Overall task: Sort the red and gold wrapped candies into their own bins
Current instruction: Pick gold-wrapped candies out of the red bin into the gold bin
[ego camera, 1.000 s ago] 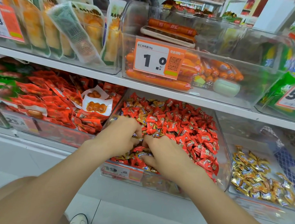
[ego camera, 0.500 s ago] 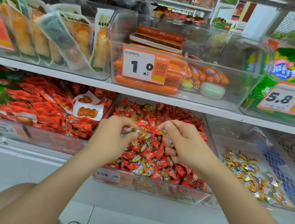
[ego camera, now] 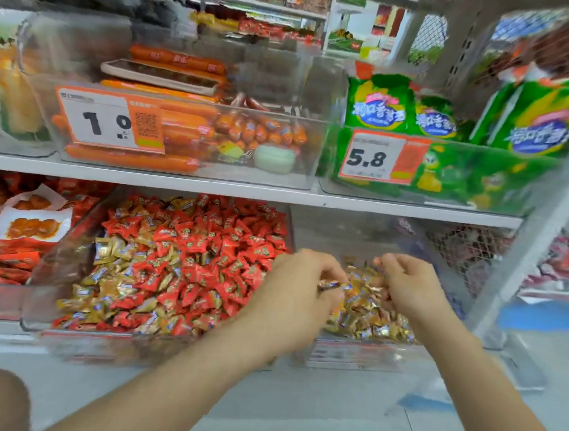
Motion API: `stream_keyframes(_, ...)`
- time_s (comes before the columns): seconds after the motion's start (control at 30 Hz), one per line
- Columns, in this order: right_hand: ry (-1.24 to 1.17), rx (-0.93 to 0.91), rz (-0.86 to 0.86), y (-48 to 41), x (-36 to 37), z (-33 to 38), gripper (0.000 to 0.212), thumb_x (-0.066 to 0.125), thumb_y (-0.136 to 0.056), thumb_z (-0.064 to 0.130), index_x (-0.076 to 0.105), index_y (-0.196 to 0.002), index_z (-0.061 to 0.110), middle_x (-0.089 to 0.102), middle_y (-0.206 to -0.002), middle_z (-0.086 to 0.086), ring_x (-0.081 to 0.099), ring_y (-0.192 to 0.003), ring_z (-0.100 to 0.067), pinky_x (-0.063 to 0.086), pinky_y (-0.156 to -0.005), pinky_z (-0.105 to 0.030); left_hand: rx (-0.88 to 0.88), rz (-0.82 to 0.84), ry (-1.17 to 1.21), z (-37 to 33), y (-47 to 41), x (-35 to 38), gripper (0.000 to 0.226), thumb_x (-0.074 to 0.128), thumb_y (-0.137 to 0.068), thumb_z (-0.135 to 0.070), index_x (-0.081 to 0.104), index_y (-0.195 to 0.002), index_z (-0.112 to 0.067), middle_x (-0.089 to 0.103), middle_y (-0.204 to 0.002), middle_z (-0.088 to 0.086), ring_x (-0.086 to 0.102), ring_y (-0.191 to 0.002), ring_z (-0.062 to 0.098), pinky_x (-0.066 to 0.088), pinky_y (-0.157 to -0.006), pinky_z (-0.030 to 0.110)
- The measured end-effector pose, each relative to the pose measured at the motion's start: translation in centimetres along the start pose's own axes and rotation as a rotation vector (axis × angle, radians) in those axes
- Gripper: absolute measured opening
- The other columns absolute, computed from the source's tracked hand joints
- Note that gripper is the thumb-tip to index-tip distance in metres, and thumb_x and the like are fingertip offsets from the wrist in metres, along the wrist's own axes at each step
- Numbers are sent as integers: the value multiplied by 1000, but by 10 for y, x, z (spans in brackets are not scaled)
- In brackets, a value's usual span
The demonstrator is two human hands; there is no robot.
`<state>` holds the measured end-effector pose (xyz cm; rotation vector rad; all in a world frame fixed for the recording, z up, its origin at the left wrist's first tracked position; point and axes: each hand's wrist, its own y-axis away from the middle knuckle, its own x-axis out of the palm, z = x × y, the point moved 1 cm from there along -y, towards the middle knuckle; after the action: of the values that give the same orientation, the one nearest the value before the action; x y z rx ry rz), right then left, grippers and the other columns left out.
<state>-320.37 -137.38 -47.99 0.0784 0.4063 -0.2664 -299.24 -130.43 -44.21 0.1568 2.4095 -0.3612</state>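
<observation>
A clear bin (ego camera: 63, 285) on the lower shelf holds red candies (ego camera: 205, 239) mixed with gold candies (ego camera: 105, 282). To its right a second clear bin (ego camera: 343, 354) holds a heap of gold candies (ego camera: 367, 318). Both hands hover over that right bin. My left hand (ego camera: 296, 295) pinches gold candies at its fingertips above the heap. My right hand (ego camera: 407, 284) has its fingers curled over the heap; whether it holds anything is hidden by blur.
The shelf above carries a bin of orange sausages (ego camera: 168, 115) with a 1.0 price tag and green snack bags (ego camera: 539, 117) tagged 5.8. Red snack packs (ego camera: 4, 252) fill the bin at the left. A mesh side panel (ego camera: 472, 259) closes the shelf at the right.
Both hands lifted out of the mixed red and gold bin and moved right, carrying gold candies over the gold bin. The camera view swung right with them.
</observation>
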Motion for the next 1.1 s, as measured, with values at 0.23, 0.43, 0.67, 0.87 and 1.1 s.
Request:
stream_keyframes(0.23, 87, 31, 154, -7, -34, -25, 25, 55, -106, 25, 78, -109, 17, 71, -93, -1, 66, -82, -19, 56, -79, -43, -51, 223, -313, 10, -71, 88, 17, 72, -96, -22, 73, -112, -18, 71, -120, 14, 63, -117, 35, 49, -88, 32)
stream_keyframes(0.43, 486, -229, 192, 9, -32, -6, 34, 52, -101, 11, 75, -123, 24, 76, -112, 8, 69, -103, -13, 49, -87, -25, 235, 121, -501, 3, -38, 71, 16, 54, -103, -22, 68, -110, -19, 64, -107, 6, 60, -107, 30, 51, -90, 46)
stream_keyframes(0.67, 366, -575, 201, 83, 38, 61, 31, 59, -91, 8, 76, -104, 31, 73, -85, 10, 65, -77, -5, 51, -78, -19, 263, -241, -621, 56, 35, -27, 27, 51, -99, -46, 52, -94, -20, 50, -100, 0, 49, -98, 28, 43, -84, 47)
stream_keyframes(0.87, 513, -842, 320, 107, 127, 71, 34, 62, -87, 11, 69, -116, 27, 57, -111, 8, 57, -107, -14, 49, -96, -32, -181, 93, -758, 139, 39, -82, 88, 17, -81, -92, 22, -154, -45, 22, -161, 0, 24, -147, 39, 27, -118, 62)
stream_keyframes(1.1, 549, -920, 342, 99, 194, 87, 32, 58, -91, 14, 69, -120, 21, 59, -111, 2, 54, -110, -21, 47, -99, -37, -204, -27, -506, 168, 45, -127, 58, 31, -94, -74, 41, -141, -43, 34, -145, -4, 31, -133, 26, 34, -113, 49)
